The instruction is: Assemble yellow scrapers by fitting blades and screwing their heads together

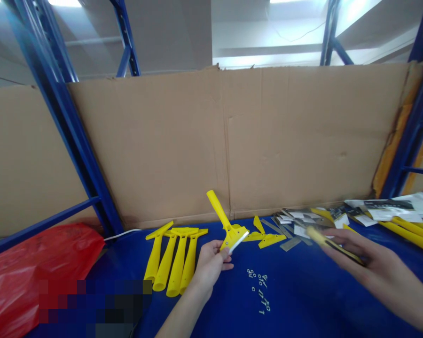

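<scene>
My left hand (211, 263) pinches the head of a yellow scraper (218, 211), whose handle points up and to the left; a pale metal blade (238, 242) runs along its edge. On the right, my right hand (370, 263) is wrapped round a yellow and black tool (334, 246), blurred at its tip and held above the blue surface. Several yellow handles (178, 263) lie side by side left of my left hand. Small screws and nuts (261, 291) are scattered between my hands. Loose yellow plates (270, 240) and flat metal blades (291, 244) lie behind them.
A red plastic bag (56, 263) lies at the left on the blue table (292, 300). Packets (391, 206) and more yellow parts (412, 234) sit at the back right. A cardboard wall (169, 150) and blue metal posts (74, 136) stand behind.
</scene>
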Tool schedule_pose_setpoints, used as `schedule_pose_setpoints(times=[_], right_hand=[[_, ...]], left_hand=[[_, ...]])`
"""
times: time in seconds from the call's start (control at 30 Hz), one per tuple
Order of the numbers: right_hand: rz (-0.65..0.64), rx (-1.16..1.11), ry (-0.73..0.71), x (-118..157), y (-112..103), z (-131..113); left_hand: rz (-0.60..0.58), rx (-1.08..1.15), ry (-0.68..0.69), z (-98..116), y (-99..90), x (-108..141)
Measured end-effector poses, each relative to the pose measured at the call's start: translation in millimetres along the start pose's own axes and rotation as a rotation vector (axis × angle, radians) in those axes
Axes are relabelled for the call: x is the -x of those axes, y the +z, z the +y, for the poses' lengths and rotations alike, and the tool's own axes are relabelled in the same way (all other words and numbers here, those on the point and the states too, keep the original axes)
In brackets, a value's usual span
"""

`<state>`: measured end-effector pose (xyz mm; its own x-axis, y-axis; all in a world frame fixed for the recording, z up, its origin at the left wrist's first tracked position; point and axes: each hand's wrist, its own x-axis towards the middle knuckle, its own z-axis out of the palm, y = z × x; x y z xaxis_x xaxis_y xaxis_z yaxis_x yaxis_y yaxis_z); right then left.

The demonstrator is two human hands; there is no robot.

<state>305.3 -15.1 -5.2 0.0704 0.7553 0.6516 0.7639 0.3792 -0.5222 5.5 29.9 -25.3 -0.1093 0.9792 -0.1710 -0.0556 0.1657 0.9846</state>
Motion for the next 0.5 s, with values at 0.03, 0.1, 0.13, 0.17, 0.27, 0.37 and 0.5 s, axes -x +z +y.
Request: schedule_pose_setpoints(times=[0.03, 0.1, 0.13, 0.17, 0.27, 0.37, 0.5], right_hand=[[-0.095, -0.068, 0.006, -5.1, 8.9, -13.6], [-0.211, -0.145, 0.005, -10.2, 27.4, -31.6], [-0.244, -0.167, -0.011, -10.1, 36.1, -36.2], [-0.257, -0.174, -0.029, -8.5, 43.8, -38.5], [-0.305, -0.200, -0.135, 1.0, 59.3, -37.7], [-0.352, -0.204, -0.204, 8.7, 64.4, -37.0], [-0.342, -0.222, -0.220, 6.5, 67.4, -41.5]], left_hand=[[0.024, 0.001, 0.011, 0.0, -0.2, -1.1], [0.061, 0.001, 0.032, -1.0, -0.3, -3.5], [0.073, -0.002, 0.042, -2.0, -0.1, -4.6], [0.082, -0.006, 0.050, -3.3, 0.3, -5.7], [0.091, -0.023, 0.088, -7.3, 2.3, -8.1], [0.086, -0.058, 0.144, -10.6, 4.4, -10.1], [0.090, -0.108, 0.214, -15.1, 4.8, -14.2]])
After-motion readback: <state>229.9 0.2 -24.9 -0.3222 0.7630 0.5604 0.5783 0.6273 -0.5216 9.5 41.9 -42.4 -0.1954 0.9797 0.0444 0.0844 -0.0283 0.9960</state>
